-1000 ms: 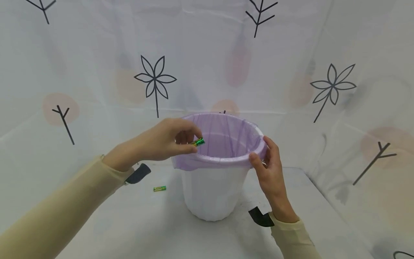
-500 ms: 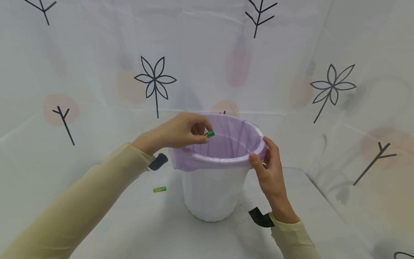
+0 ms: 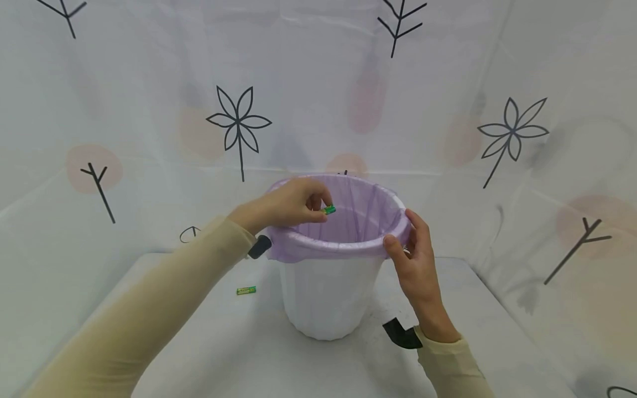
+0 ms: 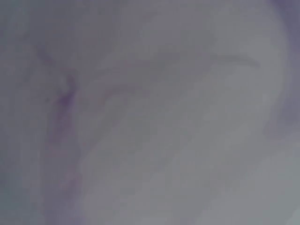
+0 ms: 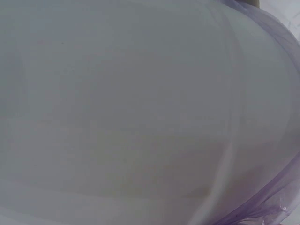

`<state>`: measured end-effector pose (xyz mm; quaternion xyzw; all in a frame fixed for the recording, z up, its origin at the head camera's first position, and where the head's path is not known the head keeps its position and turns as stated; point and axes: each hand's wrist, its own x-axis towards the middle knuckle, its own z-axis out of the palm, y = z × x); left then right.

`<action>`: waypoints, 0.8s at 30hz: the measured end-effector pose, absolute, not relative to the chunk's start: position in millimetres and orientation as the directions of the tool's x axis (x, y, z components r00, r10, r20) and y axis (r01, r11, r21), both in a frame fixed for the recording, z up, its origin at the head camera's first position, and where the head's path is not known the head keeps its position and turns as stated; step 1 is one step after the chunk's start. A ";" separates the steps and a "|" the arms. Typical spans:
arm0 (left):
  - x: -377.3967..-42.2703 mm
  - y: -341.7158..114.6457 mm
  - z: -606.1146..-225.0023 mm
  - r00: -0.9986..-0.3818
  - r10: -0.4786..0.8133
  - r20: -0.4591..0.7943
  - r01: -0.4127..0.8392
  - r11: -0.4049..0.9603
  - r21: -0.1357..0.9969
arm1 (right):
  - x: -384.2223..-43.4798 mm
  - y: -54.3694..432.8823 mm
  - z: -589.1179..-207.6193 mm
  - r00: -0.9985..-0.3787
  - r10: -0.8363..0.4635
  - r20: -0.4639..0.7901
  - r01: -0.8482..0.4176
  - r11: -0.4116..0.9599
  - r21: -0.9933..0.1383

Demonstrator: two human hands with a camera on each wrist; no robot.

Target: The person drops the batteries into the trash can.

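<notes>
A white trash can stands upright on the table, lined with a thin purple trash bag folded over its rim. My left hand is above the bin's opening and pinches a small green battery between thumb and fingers. On the right side, my right hand grips the rim, with the thumb in front and fingers curled round the edge. In the left wrist view only a blurred stretch of the purple bag shows. The right wrist view is filled by the bin's white wall.
A second green battery lies on the white table, left of the bin. Behind stands a pale cloth backdrop printed with leaves and twigs. A black strap sits at the right wrist.
With the battery pinched, my left hand has moved right from the rim's left side to over the opening, rising and then dipping slightly. The right hand keeps its place on the rim.
</notes>
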<state>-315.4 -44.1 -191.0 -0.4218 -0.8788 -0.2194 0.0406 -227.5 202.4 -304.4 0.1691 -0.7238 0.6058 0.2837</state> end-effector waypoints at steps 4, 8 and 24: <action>-317.7 -41.3 -193.0 -0.646 0.725 0.238 0.754 0.557 0.349 | -227.6 202.2 -304.7 -0.781 0.098 0.617 -0.590 0.208 -0.780; -321.5 -39.3 -193.6 -0.652 0.721 0.234 0.749 0.567 0.343 | -227.9 202.1 -304.8 -0.779 0.101 0.619 -0.592 0.206 -0.779; -327.9 -33.2 -197.3 -0.657 0.722 0.216 0.750 0.598 0.283 | -228.7 201.9 -304.3 -0.779 0.109 0.617 -0.591 0.203 -0.781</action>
